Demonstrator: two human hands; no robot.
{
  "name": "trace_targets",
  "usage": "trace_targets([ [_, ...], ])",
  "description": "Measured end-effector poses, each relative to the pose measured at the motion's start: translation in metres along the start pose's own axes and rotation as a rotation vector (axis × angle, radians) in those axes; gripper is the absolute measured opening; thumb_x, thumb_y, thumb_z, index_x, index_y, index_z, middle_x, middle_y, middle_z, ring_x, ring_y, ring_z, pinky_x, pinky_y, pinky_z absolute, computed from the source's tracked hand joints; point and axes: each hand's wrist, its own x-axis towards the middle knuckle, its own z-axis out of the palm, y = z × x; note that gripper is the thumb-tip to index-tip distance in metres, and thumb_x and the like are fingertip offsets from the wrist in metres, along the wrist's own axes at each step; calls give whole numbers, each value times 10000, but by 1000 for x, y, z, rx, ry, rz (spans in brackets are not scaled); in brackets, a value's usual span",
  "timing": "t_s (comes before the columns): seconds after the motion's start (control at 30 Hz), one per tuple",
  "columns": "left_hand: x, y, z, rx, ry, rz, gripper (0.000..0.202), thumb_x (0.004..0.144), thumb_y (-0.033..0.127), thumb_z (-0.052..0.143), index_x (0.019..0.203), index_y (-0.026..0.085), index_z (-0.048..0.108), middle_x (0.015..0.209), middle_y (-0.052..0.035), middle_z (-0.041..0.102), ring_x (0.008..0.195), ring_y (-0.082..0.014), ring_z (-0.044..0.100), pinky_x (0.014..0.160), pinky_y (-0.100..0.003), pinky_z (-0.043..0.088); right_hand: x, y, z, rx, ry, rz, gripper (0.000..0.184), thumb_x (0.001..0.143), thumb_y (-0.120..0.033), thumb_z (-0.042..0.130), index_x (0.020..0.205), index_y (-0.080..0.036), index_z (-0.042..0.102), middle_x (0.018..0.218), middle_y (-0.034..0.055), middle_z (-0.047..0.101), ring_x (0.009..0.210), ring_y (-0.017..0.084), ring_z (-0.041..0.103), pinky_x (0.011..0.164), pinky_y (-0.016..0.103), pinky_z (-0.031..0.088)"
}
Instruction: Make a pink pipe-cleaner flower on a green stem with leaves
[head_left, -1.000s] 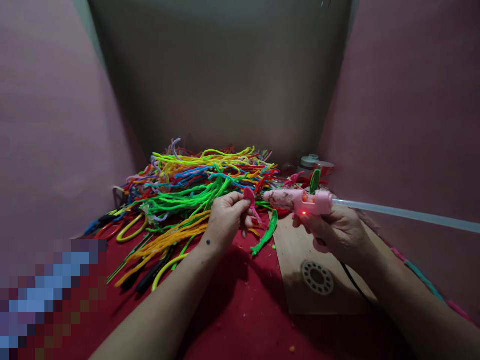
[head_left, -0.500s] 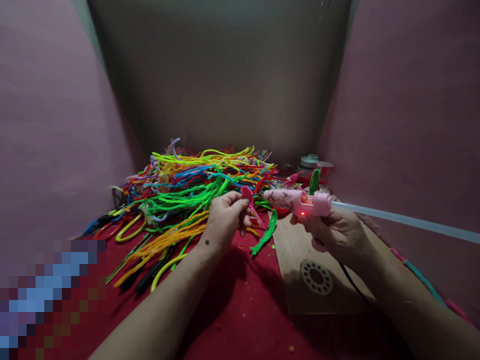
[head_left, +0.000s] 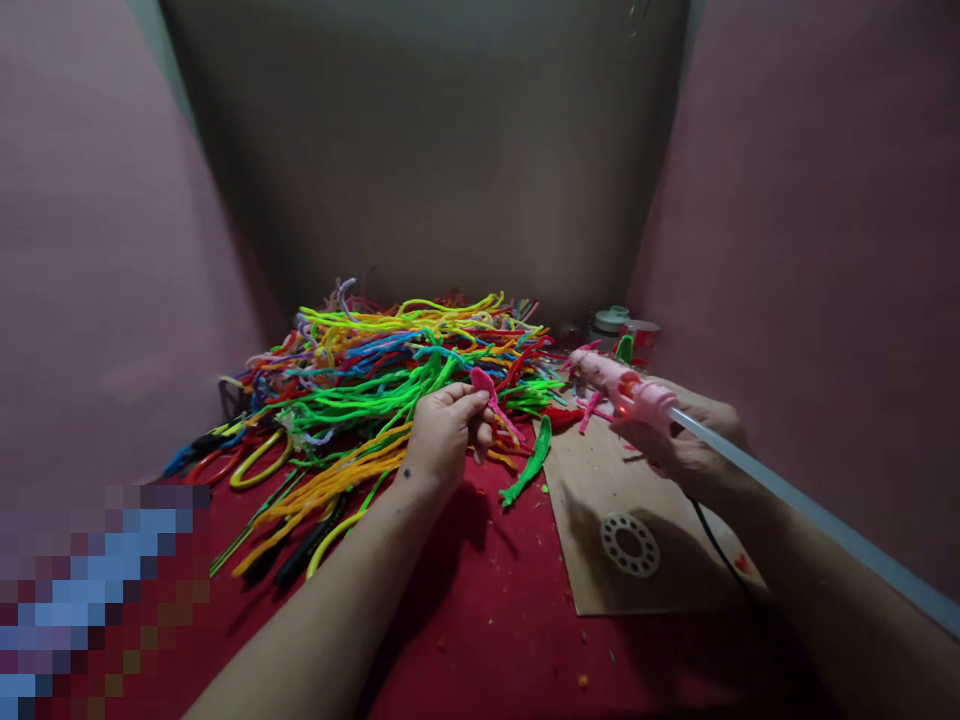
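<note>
One camera sits on the person's head. It looks forward and down, close to the left hand (head_left: 446, 435) and right hand (head_left: 686, 445). The red table (head_left: 487, 640) fills the bottom, and walls (head_left: 450, 150) stand close behind.

Multicoloured pipe cleaners (head_left: 375, 370) lie heaped on the red cloth (head_left: 510, 620) beside a cardboard sheet (head_left: 600, 585) bearing a white perforated ring (head_left: 630, 544).

TEXT: none legible | LABELS/BRANDS: none legible | NUMBERS/SIGNS: none legible | NOTE: glue gun (head_left: 637, 398) housing detail too small to resolve; lower-left patch (head_left: 105, 590) pixelated.
</note>
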Motion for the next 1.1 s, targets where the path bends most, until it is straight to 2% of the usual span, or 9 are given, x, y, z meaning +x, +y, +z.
trace_targets([
  [0.1, 1, -1, 0, -16, 0, 2, 129, 640, 227, 618, 599, 139, 532, 466, 34, 544, 304, -67, 423, 248, -178, 300, -12, 12, -24, -166, 75, -69, 226, 676, -429, 684, 677, -218, 603, 675, 30, 534, 614, 174, 517, 424, 257, 408],
  [0.2, 1, -3, 1, -22, -9, -4, 137, 630, 231, 623, 599, 143, 523, 472, 35, 547, 311, -71, 442, 250, -176, 291, -37, 30, -51, -311, -23, -69, 197, 751, -409, 621, 755, -212, 617, 763, 46, 541, 701, 176, 538, 563, 270, 451],
  [0.27, 1, -4, 2, -22, -14, -15, 145, 625, 237, 628, 600, 143, 521, 472, 32, 552, 307, -70, 444, 252, -175, 285, -57, 42, -66, -461, -64, -36, 245, 770, -425, 587, 853, -198, 628, 821, 59, 550, 688, 172, 540, 533, 260, 437],
  [0.33, 1, -4, 2, -17, -18, -20, 151, 622, 241, 631, 600, 144, 518, 458, 31, 549, 300, -73, 441, 253, -177, 289, -73, 55, -77, -578, -87, -5, 286, 802, -421, 537, 937, -182, 617, 889, 80, 554, 735, 186, 553, 575, 271, 455],
  [0.47, 2, -5, 2, -2, -18, -24, 152, 624, 243, 635, 612, 143, 521, 453, 29, 556, 287, -72, 430, 244, -176, 284, -88, 75, -84, -846, -101, 56, 271, 821, -362, 475, 962, -173, 609, 845, 77, 548, 714, 202, 554, 613, 306, 458],
  [0.63, 3, -6, 2, 13, -3, -24, 144, 623, 229, 631, 604, 140, 519, 472, 25, 570, 289, -66, 423, 241, -173, 293, -78, 81, -79, -995, -132, 113, 298, 827, -338, 443, 999, -170, 619, 785, 79, 543, 710, 220, 552, 615, 318, 447],
  [0.9, 3, -6, 2, 12, 6, -18, 177, 607, 254, 647, 601, 146, 507, 468, 37, 547, 292, -62, 427, 239, -164, 293, -61, 58, -79, -965, -203, 151, 345, 799, -366, 473, 1055, -194, 628, 855, 89, 568, 765, 216, 575, 637, 298, 446],
  [1.0, 2, -5, 3, 22, -3, -20, 178, 603, 255, 649, 610, 147, 509, 479, 37, 550, 296, -60, 429, 242, -163, 297, -43, 46, -74, -1003, -117, 131, 325, 829, -362, 427, 985, -183, 649, 958, 111, 575, 855, 233, 571, 693, 309, 439],
  [1.1, 2, -5, 3, 22, -14, -28, 178, 600, 254, 650, 614, 146, 510, 473, 41, 542, 296, -61, 424, 241, -164, 299, -14, 39, -58, -941, -162, 96, 312, 855, -267, 392, 989, -169, 657, 1004, 122, 599, 844, 205, 567, 699, 283, 424],
])
